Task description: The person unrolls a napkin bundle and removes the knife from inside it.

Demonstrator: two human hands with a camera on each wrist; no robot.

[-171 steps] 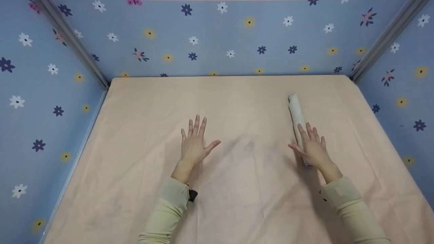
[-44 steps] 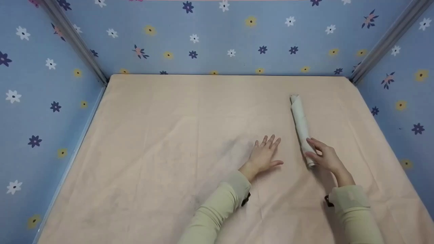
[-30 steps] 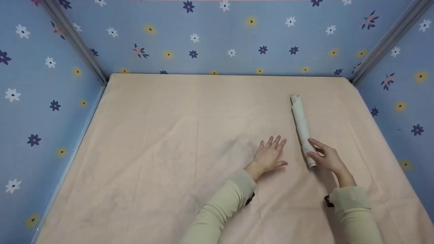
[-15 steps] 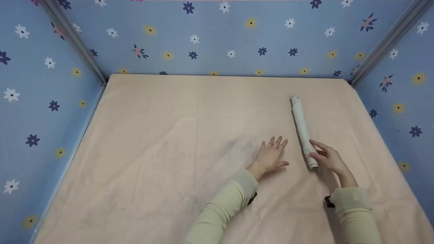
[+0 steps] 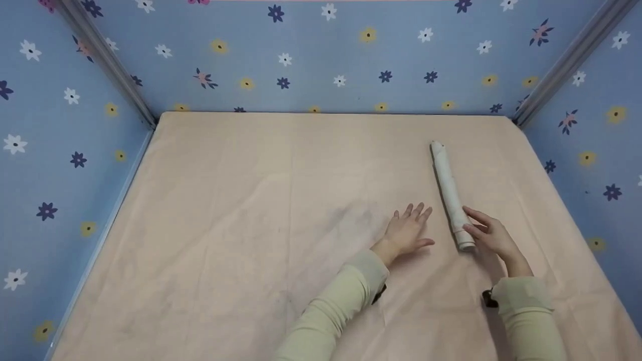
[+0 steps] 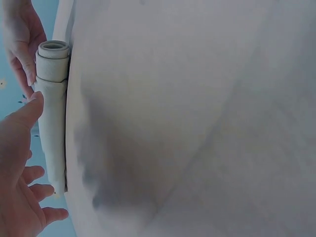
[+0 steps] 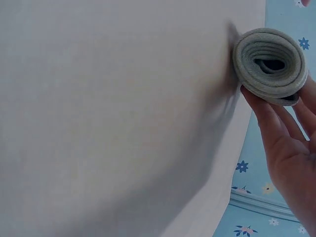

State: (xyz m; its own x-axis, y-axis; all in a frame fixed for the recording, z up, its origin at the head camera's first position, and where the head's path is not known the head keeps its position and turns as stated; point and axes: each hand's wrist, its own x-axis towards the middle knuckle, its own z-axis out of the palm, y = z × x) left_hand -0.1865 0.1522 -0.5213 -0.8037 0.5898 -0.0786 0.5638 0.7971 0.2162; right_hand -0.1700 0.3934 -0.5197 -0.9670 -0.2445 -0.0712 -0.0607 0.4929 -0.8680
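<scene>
A roll of pale green cloth [image 5: 448,188] lies lengthwise on the right half of the table. Its near end, in the right wrist view, shows the spiral layers of the rolled cloth [image 7: 276,89]. My right hand [image 5: 494,238] holds the roll from its right side near that end, thumb and fingertips at its edge. Just left of the roll, my left hand [image 5: 405,230] is spread with straight fingers, palm down and holding nothing. In the left wrist view the left thumb [image 6: 32,111] overlaps the roll [image 6: 52,118].
A peach cloth with creases [image 5: 225,210] covers the table. Blue flowered panels [image 5: 311,55] stand behind it and at both sides, with grey metal posts [image 5: 108,65] at the back corners.
From its earlier place on the left, my left hand has come right, beside the roll. My right hand has settled at the roll's near end, which has shifted slightly right.
</scene>
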